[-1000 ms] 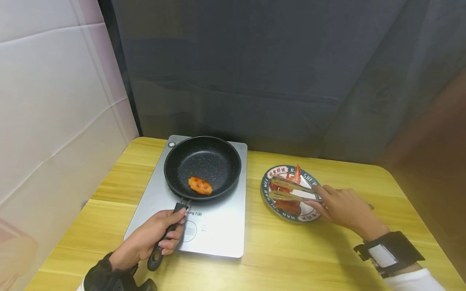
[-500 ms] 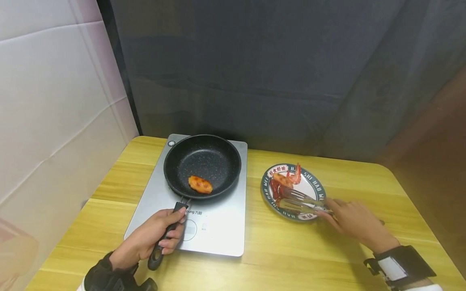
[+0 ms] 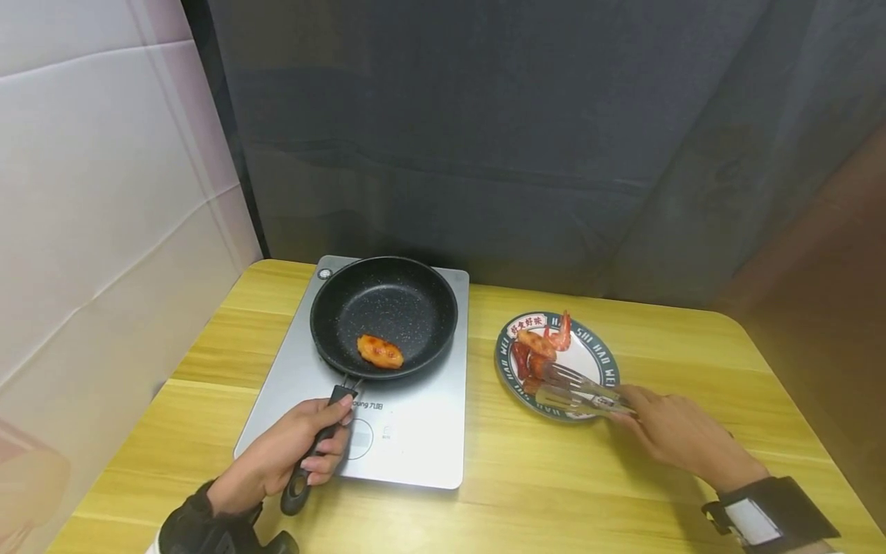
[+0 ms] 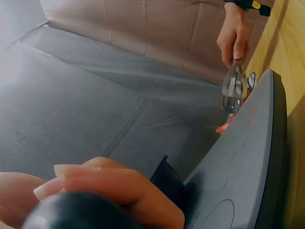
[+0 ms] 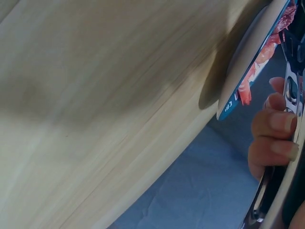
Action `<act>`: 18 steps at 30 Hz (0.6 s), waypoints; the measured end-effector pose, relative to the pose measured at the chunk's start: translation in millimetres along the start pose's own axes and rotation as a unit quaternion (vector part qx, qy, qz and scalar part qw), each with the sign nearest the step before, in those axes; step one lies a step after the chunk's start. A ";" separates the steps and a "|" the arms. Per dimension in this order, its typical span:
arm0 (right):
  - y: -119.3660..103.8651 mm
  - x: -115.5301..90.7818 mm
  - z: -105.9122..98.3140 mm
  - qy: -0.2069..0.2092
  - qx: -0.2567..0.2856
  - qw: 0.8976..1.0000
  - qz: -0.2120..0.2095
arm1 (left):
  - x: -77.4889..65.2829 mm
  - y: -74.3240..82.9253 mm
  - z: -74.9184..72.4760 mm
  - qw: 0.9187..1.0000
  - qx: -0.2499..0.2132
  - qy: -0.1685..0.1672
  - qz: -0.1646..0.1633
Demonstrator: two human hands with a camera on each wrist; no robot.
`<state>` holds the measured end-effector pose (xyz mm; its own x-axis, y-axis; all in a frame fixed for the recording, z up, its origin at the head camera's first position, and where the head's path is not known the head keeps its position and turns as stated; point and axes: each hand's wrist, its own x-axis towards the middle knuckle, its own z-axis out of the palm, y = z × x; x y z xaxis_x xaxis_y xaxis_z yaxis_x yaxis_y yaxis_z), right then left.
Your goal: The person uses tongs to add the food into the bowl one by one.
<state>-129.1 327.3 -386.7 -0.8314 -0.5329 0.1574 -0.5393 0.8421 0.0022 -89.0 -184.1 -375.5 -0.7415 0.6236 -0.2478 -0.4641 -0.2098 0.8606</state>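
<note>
My left hand grips the black handle of a frying pan, which stands on a silver induction cooker. Near the pan's front edge lies one browned chicken wing. Over on the right, my right hand holds metal tongs, their slotted ends apart above the front of a round plate. On that plate are a cooked shrimp, another chicken wing and reddish-brown pieces, partly hidden by the tongs. Whether the tongs touch a piece I cannot tell.
The induction cooker covers the left-middle of the wooden table. A dark curtain hangs behind the table, and a pale cloth wall stands at the left.
My right hand has moved right and toward me with the tongs, whose ends went from the plate's left side to its front. The left hand and pan have stayed put.
</note>
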 end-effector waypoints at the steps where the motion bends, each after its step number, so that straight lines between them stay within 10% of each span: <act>1: 0.0 0.2 0.4 0.000 0.002 1.000 -0.001 | -0.1 -0.1 -0.2 1.000 0.000 0.000 0.000; 18: 8.8 4.0 0.4 -0.026 0.005 1.000 0.000 | 0.1 0.5 -0.6 1.000 -0.003 0.002 -0.003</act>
<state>-137.2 332.5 -386.4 -0.8367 -0.5373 0.1063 -0.5411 0.8409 -0.0079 -89.6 -184.6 -375.3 -0.7402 0.6219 -0.2557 -0.4719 -0.2096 0.8564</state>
